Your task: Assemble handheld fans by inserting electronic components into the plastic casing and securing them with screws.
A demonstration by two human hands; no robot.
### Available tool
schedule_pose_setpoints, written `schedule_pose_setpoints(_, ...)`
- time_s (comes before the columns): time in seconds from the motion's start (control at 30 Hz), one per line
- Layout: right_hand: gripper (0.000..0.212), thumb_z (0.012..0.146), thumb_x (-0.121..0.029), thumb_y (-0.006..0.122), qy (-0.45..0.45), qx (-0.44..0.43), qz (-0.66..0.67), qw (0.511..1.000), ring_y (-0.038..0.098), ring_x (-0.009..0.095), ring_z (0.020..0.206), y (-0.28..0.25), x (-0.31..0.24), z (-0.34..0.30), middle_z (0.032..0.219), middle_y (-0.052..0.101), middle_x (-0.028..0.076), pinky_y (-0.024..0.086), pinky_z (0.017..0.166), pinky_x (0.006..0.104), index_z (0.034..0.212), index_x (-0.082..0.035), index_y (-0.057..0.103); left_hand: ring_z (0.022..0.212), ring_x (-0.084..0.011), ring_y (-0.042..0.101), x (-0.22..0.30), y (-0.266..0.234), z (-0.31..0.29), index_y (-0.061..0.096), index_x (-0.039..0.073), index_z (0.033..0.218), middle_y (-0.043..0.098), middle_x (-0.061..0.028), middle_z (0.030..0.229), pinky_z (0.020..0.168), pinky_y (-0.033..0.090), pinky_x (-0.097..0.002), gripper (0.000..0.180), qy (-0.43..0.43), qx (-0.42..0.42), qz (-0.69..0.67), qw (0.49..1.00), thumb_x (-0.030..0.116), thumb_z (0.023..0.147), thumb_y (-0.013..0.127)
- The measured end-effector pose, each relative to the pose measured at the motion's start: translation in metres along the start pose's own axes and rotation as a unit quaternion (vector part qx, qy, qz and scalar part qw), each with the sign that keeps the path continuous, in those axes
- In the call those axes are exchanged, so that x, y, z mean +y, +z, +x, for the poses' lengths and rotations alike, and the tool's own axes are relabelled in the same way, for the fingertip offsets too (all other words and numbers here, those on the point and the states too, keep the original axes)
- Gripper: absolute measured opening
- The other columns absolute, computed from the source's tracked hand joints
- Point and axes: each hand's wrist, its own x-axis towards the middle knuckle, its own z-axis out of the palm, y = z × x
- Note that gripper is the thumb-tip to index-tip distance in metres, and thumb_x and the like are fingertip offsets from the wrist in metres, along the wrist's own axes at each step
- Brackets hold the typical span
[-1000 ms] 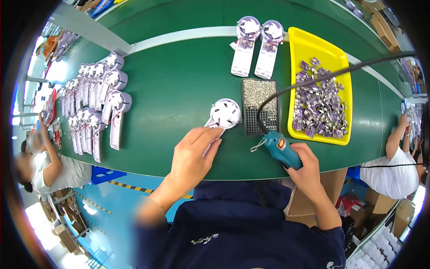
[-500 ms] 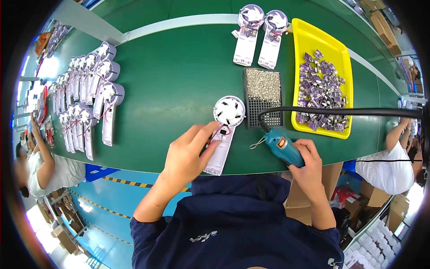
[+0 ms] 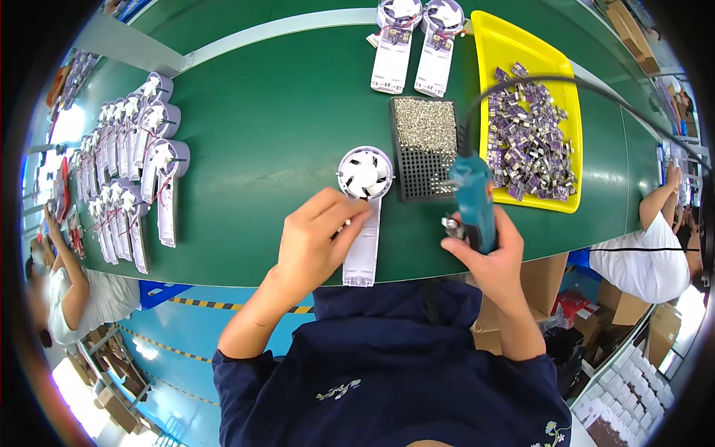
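A white handheld fan body lies with its round fan head pointing away from me. My left hand is closed over its upper handle, thumb and fingertips pinched; a small white tip shows between them, too little to name. My right hand grips a teal electric screwdriver, held upright with its black cable leaving the top. Beside the thumb is a small blurred metallic piece that I cannot make out. Left of the screwdriver stands a black perforated tray of small silvery screws.
A yellow tray of small purple circuit boards stands at the right. Two fan bodies with boards lie at the back. Several more fan bodies are lined up at the left. Other people sit at both sides. The screwdriver cable arches over the yellow tray.
The screwdriver has swung from slanting to upright, and its cable has lifted. My left fingers have shifted on the fan body, which lies straighter. The whole view has moved slightly.
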Motion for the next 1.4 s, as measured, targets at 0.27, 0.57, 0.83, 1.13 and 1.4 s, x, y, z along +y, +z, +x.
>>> schedule_pose_setpoints(0.27, 0.046, 0.077, -0.01, 0.086, -0.088, -0.077, -0.064, 0.991, 0.063, 0.014, 0.087, 0.063, -0.024, 0.025, 0.097, 0.066, 0.007, 0.051, 0.079, 0.0297, 0.114, -0.001, 0.061, 0.067, -0.0174, 0.063, -0.01, 0.03, -0.018, 0.069, 0.0, 0.097, 0.064, -0.0102, 0.084, 0.059, 0.051, -0.0263, 0.012, -0.138, 0.167, -0.142, 0.966, -0.005, 0.086, 0.072)
schedule_pose_setpoints(0.57, 0.052, 0.074, -0.008, 0.088, -0.122, -0.081, -0.183, 0.972, 0.068, 0.018, 0.091, 0.081, -0.031, 0.03, 0.102, 0.068, 0.01, 0.054, 0.079, 0.0311, 0.117, -0.001, 0.059, 0.068, -0.0195, 0.062, -0.013, 0.028, -0.018, 0.065, -0.001, 0.096, 0.064, -0.0099, 0.082, 0.06, 0.05, -0.0282, 0.013, -0.183, 0.19, -0.13, 0.956, -0.005, 0.085, 0.071)
schedule_pose_setpoints(0.83, 0.049, 0.078, -0.01, 0.087, -0.067, -0.055, -0.152, 0.985, 0.066, 0.011, 0.087, 0.081, -0.029, 0.027, 0.098, 0.07, 0.006, 0.053, 0.078, 0.0262, 0.116, 0.001, 0.058, 0.066, -0.02, 0.062, -0.01, 0.028, -0.013, 0.066, 0.0, 0.095, 0.065, -0.0091, 0.082, 0.057, 0.05, -0.029, 0.013, -0.161, 0.197, -0.15, 0.955, -0.004, 0.085, 0.073)
schedule_pose_setpoints(1.13, 0.046, 0.078, -0.01, 0.087, -0.091, -0.048, -0.213, 0.972, 0.068, 0.013, 0.087, 0.083, -0.031, 0.028, 0.097, 0.071, 0.008, 0.054, 0.078, 0.0276, 0.113, -0.001, 0.059, 0.068, -0.0216, 0.063, -0.014, 0.028, -0.017, 0.064, 0.0, 0.093, 0.065, -0.0097, 0.082, 0.059, 0.051, -0.0303, 0.014, -0.146, 0.193, -0.139, 0.96, -0.006, 0.083, 0.072)
schedule_pose_setpoints(1.4, 0.047, 0.078, -0.012, 0.087, -0.12, -0.062, -0.233, 0.963, 0.071, 0.016, 0.091, 0.079, -0.029, 0.03, 0.1, 0.072, 0.01, 0.055, 0.08, 0.0285, 0.115, -0.002, 0.06, 0.069, -0.0249, 0.063, -0.013, 0.019, -0.019, 0.065, -0.001, 0.093, 0.063, -0.0104, 0.086, 0.06, 0.052, -0.0332, 0.017, -0.07, 0.097, -0.085, 0.989, -0.006, 0.079, 0.073)
